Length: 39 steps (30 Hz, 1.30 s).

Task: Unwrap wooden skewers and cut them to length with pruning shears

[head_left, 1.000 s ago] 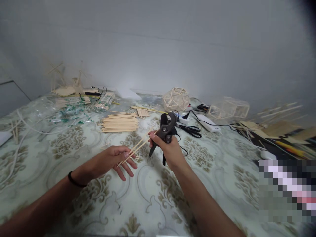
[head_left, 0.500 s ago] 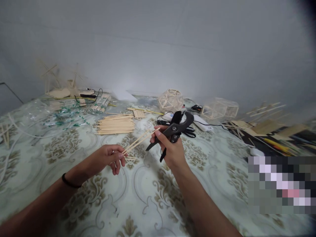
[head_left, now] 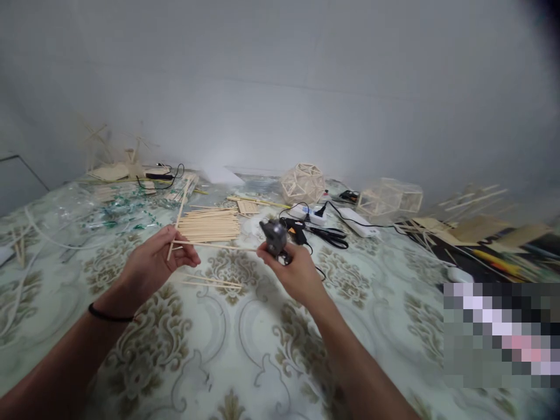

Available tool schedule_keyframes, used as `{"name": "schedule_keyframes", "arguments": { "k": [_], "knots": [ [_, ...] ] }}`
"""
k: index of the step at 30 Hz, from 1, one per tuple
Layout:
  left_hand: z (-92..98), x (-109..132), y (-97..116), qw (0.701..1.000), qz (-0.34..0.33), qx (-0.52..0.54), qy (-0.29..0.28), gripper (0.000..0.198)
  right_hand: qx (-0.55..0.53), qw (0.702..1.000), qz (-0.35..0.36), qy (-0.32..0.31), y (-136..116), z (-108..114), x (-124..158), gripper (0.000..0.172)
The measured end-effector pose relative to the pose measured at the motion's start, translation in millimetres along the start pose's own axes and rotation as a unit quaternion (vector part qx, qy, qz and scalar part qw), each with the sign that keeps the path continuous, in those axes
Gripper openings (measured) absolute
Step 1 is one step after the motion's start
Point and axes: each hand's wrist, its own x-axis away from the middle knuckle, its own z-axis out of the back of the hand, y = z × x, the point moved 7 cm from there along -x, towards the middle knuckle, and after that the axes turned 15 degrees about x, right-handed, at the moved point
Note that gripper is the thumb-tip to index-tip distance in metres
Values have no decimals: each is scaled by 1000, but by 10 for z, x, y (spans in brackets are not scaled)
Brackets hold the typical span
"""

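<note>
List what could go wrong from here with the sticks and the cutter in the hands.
1. The right hand holds both the black cutter and the tip of a thin stick; such a crowded grip may let either slip.
2. The left hand holds another stick pointing up and away, crossing the first; the thin sticks could bend or snap.
3. Loose sticks lie on the table just below the hands and could be knocked aside.

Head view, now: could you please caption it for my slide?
Left hand holds thin sticks; right hand holds black cutters.
</note>
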Motion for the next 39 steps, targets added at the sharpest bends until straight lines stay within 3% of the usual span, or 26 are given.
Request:
{"name": "schedule_keyframes", "arguments": {
  "k": [6, 10, 13, 16, 18, 20, 22, 25, 28, 33, 39],
  "knots": [
    [53, -15, 137, 992, -89, 88, 36, 20, 86, 992, 51, -81, -147, -255, 94, 20],
    [102, -34, 272, 982, -163, 80, 52, 17, 38, 994, 38, -95, -196, -252, 122, 22],
    [136, -33, 283, 976, -203, 35, 74, 14, -43, 994, -24, -94, -142, -257, 119, 27],
    [127, -3, 93, 978, -170, -36, 113, 22, -134, 985, -83, -64, -88, -300, 130, 34],
    [56, 40, -111, 983, -132, -69, 107, 28, -173, 978, -106, -54, -85, -368, 162, 36],
    [-30, 94, -342, 984, -84, -132, 89, 29, -176, 976, -116, -61, -114, -462, 219, 37],
    [-139, 141, -540, 982, -52, -176, 31, 25, -155, 979, -103, -80, -182, -556, 287, 35],
    [-194, 180, -709, 985, -29, -169, -22, 19, -122, 986, -52, -105, -317, -671, 380, 30],
    [-160, 171, -731, 985, -23, -168, -29, 16, -88, 990, -10, -112, -399, -733, 432, 22],
    [-190, 156, -664, 966, -4, -255, -46, 18, -54, 993, 6, -103, -395, -728, 429, 17],
    [-195, 164, -646, 942, 37, -330, -35, 22, -58, 997, 26, -32, -357, -482, 343, 15]
  ]
}}
